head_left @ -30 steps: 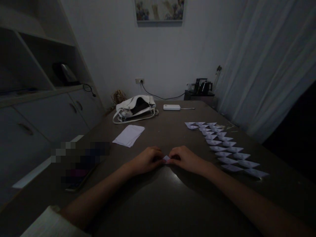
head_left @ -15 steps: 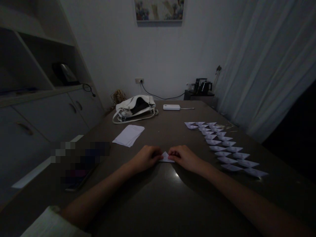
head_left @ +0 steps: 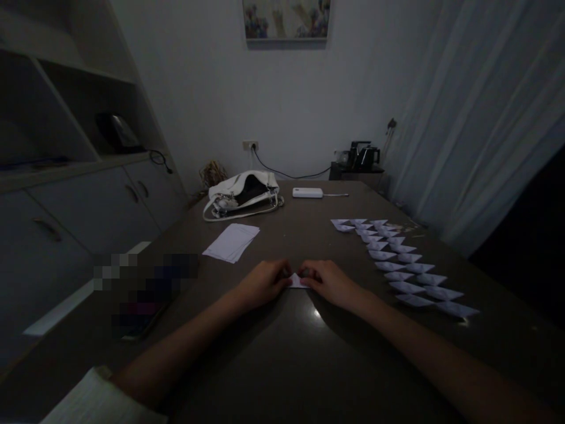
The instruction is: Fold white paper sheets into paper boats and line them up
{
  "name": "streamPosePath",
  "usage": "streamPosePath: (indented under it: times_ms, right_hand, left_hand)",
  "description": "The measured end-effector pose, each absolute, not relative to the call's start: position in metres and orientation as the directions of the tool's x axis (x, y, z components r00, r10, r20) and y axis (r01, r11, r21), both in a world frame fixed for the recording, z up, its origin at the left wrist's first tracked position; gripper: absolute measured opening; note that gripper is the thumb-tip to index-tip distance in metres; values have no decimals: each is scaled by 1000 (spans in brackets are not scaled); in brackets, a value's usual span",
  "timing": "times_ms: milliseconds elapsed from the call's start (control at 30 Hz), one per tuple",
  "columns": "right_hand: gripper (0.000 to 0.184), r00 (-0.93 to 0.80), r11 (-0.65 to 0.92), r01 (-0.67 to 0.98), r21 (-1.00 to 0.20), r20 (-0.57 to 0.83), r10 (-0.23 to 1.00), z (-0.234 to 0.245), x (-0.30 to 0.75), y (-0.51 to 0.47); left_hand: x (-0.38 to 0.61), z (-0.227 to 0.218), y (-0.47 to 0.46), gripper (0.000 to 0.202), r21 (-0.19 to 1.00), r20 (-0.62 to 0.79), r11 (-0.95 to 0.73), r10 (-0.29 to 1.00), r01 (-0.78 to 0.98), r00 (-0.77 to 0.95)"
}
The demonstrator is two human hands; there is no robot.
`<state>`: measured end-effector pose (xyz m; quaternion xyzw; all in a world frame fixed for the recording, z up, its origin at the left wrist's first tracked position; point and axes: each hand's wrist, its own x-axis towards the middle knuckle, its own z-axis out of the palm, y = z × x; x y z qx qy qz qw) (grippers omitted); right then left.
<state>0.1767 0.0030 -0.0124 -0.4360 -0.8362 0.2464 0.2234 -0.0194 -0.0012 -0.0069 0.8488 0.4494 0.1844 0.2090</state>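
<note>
A small folded piece of white paper (head_left: 297,282), triangular at the top, lies low over the middle of the table. My left hand (head_left: 268,281) pinches its left side between thumb and fingers. On the other side my right hand (head_left: 325,279) grips the right edge the same way. The fingertips cover both ends of the fold. Off to the right stand several folded paper boats (head_left: 398,275) in two slanting rows. A stack of white paper sheets (head_left: 232,242) rests beyond my left hand.
Toward the far end of the brown table (head_left: 282,365) sit a white handbag (head_left: 245,191) and a white power-bank-like device (head_left: 308,192) with a short cable. A pixelated dark flat object (head_left: 150,312) lies at the left edge. White curtains (head_left: 468,135) hang on the right.
Both hands stay on the folded paper, with their fingers slightly shifted and closer together around it. The view has moved a little. The boats and sheets stay put.
</note>
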Motion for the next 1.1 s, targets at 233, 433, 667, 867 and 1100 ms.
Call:
streamPosePath:
  times_ms: [233,433,667,867,1100]
  right_hand:
    - [10,-551,619,590,-518,301,778,-19,178,6]
    - [5,-600,667,542,-511,321,733,-15,180,1]
    - [12,-442,584,491,-647,392,807,-10,179,2]
    - [20,-354,414,287,-864,305,884,-15,175,4]
    - [27,-289,276,148,-950,225,930,-23,171,5]
  left_hand:
    - [-29,-10,6,20,408,205,-735,652,542,730]
    - [-32,-8,7,23,269,194,-785,611,557,767]
    - [-28,-5,4,22,356,366,-735,678,577,638]
    - [-24,-6,0,25,541,346,-662,737,519,581]
    - [-22,-6,0,29,648,256,-554,805,523,536]
